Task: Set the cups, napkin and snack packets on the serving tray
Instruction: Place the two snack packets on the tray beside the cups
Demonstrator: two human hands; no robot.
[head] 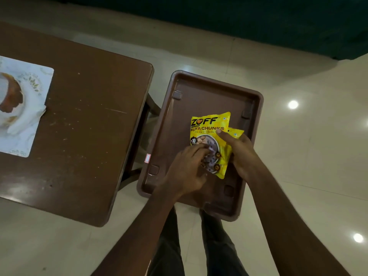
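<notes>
A brown serving tray [201, 92] stands to the right of the table. Over its middle are two yellow snack packets, the front one [209, 126] marked ZOFF Soya Chunks and a second one [237, 133] peeking out behind it. My right hand [239, 154] grips both packets from the right, thumb on the front one. My left hand [187, 170] holds the front packet's lower left part with its fingertips. At the table's far left lie a white napkin [35, 120] and a white cup [10, 96], cut off by the frame edge.
The brown table [85, 124] fills the left side, its right edge close to the tray. Pale tiled floor [298, 156] surrounds both. My legs show below the tray's near edge. A dark green wall runs along the top.
</notes>
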